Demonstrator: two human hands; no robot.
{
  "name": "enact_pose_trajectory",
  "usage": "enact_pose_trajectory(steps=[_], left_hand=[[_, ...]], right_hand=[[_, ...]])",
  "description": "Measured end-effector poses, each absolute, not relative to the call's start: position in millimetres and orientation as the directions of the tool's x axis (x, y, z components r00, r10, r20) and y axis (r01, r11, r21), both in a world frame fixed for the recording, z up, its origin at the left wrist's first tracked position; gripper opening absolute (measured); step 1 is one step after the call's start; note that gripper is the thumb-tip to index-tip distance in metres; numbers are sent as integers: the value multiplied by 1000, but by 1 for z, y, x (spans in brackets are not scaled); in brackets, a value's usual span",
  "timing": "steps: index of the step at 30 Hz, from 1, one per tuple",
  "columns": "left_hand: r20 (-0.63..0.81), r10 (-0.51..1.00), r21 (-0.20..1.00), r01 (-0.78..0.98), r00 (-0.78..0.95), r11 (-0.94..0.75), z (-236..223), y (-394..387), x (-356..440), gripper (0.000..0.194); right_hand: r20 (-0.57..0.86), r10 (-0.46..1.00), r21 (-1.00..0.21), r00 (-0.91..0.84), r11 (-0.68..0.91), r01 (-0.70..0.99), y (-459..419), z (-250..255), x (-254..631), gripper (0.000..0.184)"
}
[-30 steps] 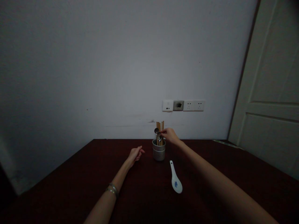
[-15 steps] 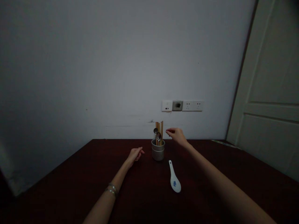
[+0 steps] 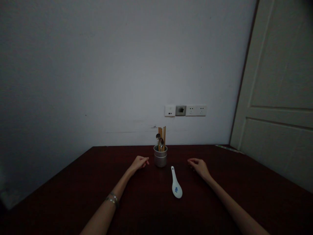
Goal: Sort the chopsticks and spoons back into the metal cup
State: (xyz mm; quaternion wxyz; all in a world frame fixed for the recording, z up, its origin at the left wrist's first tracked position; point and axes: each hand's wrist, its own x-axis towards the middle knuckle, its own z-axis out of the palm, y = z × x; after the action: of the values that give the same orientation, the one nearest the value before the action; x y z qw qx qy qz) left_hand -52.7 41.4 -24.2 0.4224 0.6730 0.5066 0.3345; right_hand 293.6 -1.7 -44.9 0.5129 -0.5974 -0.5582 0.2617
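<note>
A grey metal cup [image 3: 160, 160] stands near the middle of the table, with several wooden chopsticks [image 3: 164, 137] and two metal spoons [image 3: 160, 142] upright in it. To the left of the cup, my left hand [image 3: 140, 162] rests on the table, its fingers curled in and nothing seen in them. My right hand [image 3: 200, 167] is low over the table, right of the cup and apart from it, empty, with loosely bent fingers. Between my hands and nearer to me lies a white soup spoon [image 3: 177, 189] with a blue mark, its handle toward the cup. Neither hand touches it.
The dark red table [image 3: 144, 212] reaches back to a pale wall [image 3: 132, 65]. Wall sockets [image 3: 195, 110] sit above its back edge. At the right is a panelled door [image 3: 276, 98], and a thin strip [image 3: 227, 148] lies on the table's far right corner.
My right hand has moved away from the chopsticks, down and to the right. My left hand has stayed beside the cup. The view has turned slightly to the right.
</note>
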Motion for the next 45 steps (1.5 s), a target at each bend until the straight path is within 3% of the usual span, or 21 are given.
enact_pose_trajectory(steps=[7, 11, 15, 28, 45], left_hand=[[-116, 865, 923, 375, 489, -88, 11, 16, -49, 46], [-282, 718, 881, 469, 637, -70, 36, -5, -33, 45], [-371, 649, 835, 544, 664, -80, 40, -18, -2, 42], [-234, 838, 891, 453, 494, -18, -9, -10, 57, 38], [-187, 892, 923, 384, 411, 17, 2, -20, 73, 38]], right_hand=[[320, 934, -867, 162, 219, 447, -4, -47, 288, 30], [324, 937, -830, 132, 214, 515, -6, -45, 288, 29], [335, 936, -812, 107, 229, 537, -5, -47, 289, 28], [333, 938, -805, 98, 228, 548, -3, -48, 289, 27], [334, 939, -791, 84, 231, 566, -4, -48, 289, 27]])
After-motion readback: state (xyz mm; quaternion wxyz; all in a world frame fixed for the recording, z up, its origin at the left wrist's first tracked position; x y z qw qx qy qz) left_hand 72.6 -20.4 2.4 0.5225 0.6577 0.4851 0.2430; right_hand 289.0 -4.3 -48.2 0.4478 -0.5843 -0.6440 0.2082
